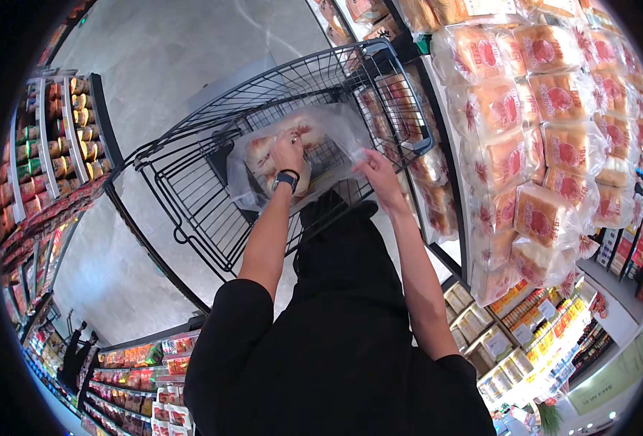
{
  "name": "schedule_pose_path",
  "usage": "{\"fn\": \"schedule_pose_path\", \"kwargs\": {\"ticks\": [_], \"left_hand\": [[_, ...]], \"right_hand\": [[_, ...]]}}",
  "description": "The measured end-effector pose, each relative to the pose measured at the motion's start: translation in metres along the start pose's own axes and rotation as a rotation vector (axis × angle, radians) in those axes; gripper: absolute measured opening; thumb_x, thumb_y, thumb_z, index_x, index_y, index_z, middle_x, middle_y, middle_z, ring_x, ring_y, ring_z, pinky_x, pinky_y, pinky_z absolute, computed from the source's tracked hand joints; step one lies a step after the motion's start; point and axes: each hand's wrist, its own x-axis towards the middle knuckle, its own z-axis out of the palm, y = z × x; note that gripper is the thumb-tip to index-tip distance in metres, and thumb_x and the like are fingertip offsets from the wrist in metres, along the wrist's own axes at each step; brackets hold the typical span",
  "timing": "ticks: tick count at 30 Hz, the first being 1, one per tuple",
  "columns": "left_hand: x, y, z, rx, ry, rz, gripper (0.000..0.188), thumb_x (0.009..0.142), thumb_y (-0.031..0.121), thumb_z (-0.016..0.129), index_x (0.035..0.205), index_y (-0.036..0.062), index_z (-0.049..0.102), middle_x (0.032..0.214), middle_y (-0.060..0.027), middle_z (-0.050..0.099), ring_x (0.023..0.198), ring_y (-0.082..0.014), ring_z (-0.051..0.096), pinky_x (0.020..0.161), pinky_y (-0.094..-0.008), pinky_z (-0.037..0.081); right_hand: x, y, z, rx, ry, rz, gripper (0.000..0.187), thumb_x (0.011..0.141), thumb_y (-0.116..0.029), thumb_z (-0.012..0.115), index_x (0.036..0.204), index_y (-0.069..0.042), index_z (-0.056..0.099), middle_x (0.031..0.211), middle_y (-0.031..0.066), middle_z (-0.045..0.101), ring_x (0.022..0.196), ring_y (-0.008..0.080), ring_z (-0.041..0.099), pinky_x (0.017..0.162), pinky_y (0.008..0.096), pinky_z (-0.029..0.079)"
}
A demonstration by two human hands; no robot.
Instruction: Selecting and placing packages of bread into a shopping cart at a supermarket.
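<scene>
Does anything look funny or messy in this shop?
A bit! One bagged loaf near the bottom of the bread pile on the right looks tilted and turned, while most others sit in straighter rows. I see nothing spilled around the plastic bag in the cart.

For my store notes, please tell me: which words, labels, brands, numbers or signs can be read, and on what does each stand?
Bagged loaves: red lettering with round red emblem; I do not copy wording.
Pale green sign: too blurred to read.
White shelf cards: too small to read.
</scene>
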Motion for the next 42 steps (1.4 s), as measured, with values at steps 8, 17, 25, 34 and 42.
{"fn": "schedule_pose_path", "kwargs": {"ticks": [8,17,25,34,42], "left_hand": [[-0.006,-0.043,0.027,0.01,-0.017,-0.034,0.021,0.08,0.017,0.073,0.097,0.0054,0.074,0.086,-0.0203,0.07,0.083,-0.0394,0.068,0.073,-0.0464,0.054],[0.001,-0.062,0.042,-0.168,-0.145,-0.231,0.042,0.078,0.014,0.074,0.118,0.0047,0.067,0.086,-0.0167,0.07,0.078,-0.0295,0.069,0.074,-0.0389,0.055],[-0.054,-0.077,0.033,-0.506,-0.125,-0.356,0.077,0.082,-0.003,0.067,0.15,0.0045,0.032,0.105,-0.0103,0.061,0.089,-0.0175,0.062,0.08,-0.0306,0.053],[-0.087,-0.019,0.002,-0.735,-0.179,-0.532,0.056,0.096,0.007,0.058,0.145,0.0047,0.032,0.113,-0.0127,0.059,0.09,-0.0207,0.068,0.08,-0.0335,0.055],[-0.103,0.15,-0.035,-0.927,-0.251,-0.289,0.028,0.1,0.008,0.055,0.127,0.0027,0.053,0.108,-0.0065,0.063,0.097,-0.0157,0.064,0.086,-0.0299,0.053]], "right_hand": [[0.005,-0.005,0.016,0.22,-0.038,-0.016,0.043,0.098,-0.016,0.063,0.135,0.003,0.051,0.107,0.0073,0.066,0.099,0.0162,0.065,0.092,0.0285,0.048],[0.003,-0.001,0.005,0.129,-0.031,0.032,0.044,0.098,-0.018,0.064,0.136,0.001,0.051,0.108,0.0084,0.067,0.101,0.0166,0.064,0.093,0.0294,0.047],[-0.006,0.006,-0.006,-0.114,-0.076,-0.159,0.042,0.097,-0.012,0.06,0.136,0.001,0.05,0.124,0.0111,0.062,0.112,0.016,0.06,0.099,0.03,0.045],[-0.058,0.069,-0.08,-0.159,-0.038,-0.262,0.032,0.098,-0.009,0.059,0.128,0.0,0.055,0.112,0.0095,0.066,0.104,0.0164,0.064,0.095,0.0306,0.05],[-0.124,0.108,-0.154,0.062,-0.039,-0.303,0.023,0.1,-0.011,0.056,0.119,0.0,0.061,0.106,0.0093,0.068,0.096,0.014,0.066,0.088,0.0298,0.052]]}}
